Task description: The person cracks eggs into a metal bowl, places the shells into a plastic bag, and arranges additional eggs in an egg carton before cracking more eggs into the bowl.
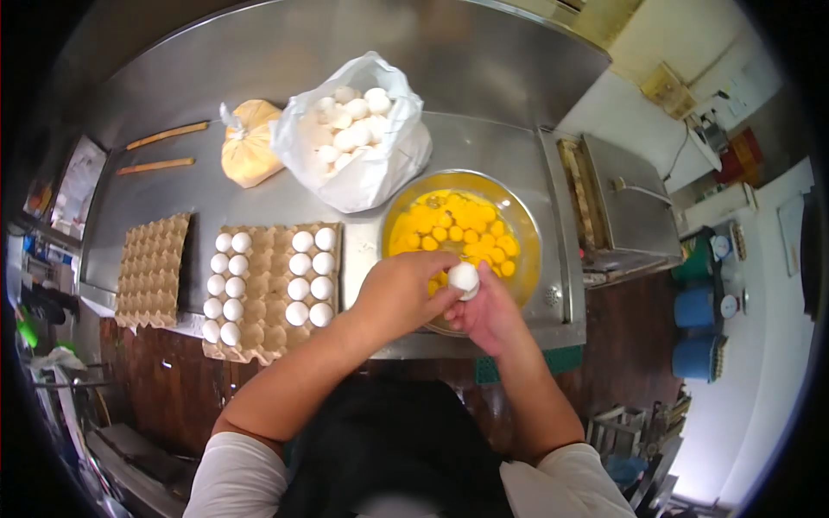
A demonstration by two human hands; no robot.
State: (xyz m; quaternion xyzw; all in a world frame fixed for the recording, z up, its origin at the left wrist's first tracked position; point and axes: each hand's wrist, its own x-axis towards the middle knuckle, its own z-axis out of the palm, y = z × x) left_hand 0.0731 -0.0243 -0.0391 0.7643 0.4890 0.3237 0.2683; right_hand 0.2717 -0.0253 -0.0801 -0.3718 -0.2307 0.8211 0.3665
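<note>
A white egg (464,278) is held between both hands over the near side of a wide metal bowl (528,226). My left hand (399,289) grips it from the left with thumb and fingers, and my right hand (490,315) closes on it from the right. Many yolks (458,224) lie in the bowl in clear egg white. To the left, a cardboard egg tray (270,298) carries white eggs in columns along both sides, with bare cups down its middle. Behind it, an open white plastic bag (352,186) is filled with white shells, some of them visibly broken.
A tied bag of yellowish crumbs (250,151) stands beside the white bag. Two wooden sticks (155,166) lie at the back left. A bare egg tray (151,272) rests at the left edge of the steel counter (484,142). A metal appliance (623,203) adjoins the right end.
</note>
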